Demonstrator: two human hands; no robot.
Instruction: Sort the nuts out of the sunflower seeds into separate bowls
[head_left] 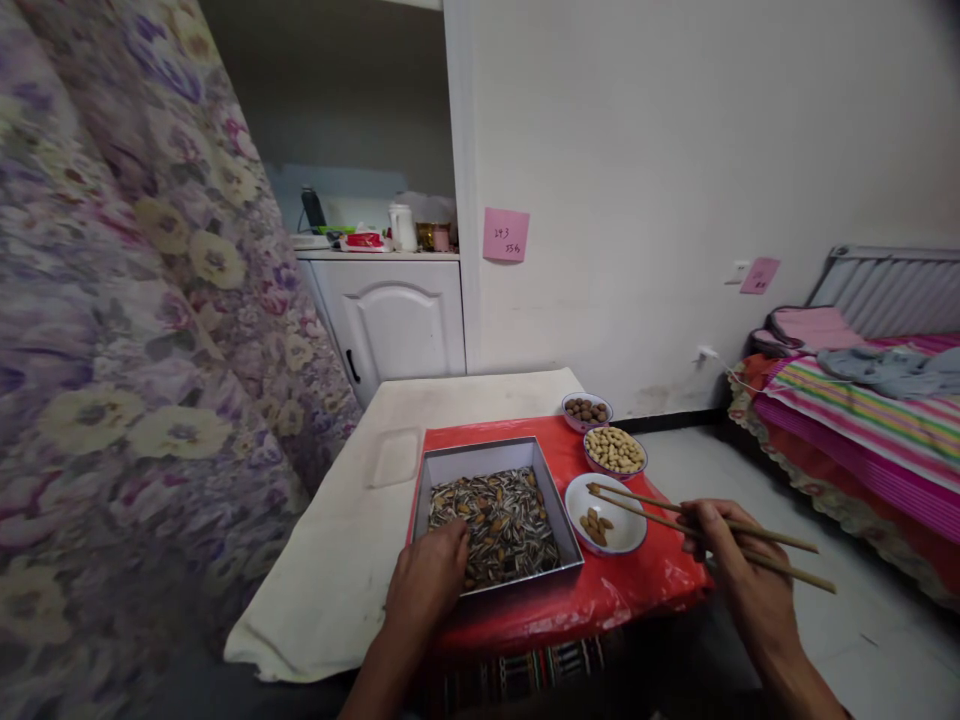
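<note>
A square box [487,455] with light inner walls holds striped sunflower seeds [517,520] with brown almonds mixed among them. My left hand [431,570] is curled over its near left corner, thumb and fingers closed on the wall; the fingertips are hidden. Wooden chopsticks [652,510] are gripped in my right hand [739,570], to the right of the box. Their tips meet above the far left part of a white bowl [637,540]. Several almonds [596,525] lie in that bowl. Whether the tips pinch anything is too small to tell.
Behind the white bowl stand a bowl of peanuts [615,450] and a bowl of round brown nuts [587,409]. Red plastic sheeting [540,625] lies under them on the cloth-covered table [330,570]. A clear tray [395,457] sits left; a floral curtain [187,400] hangs beside the table.
</note>
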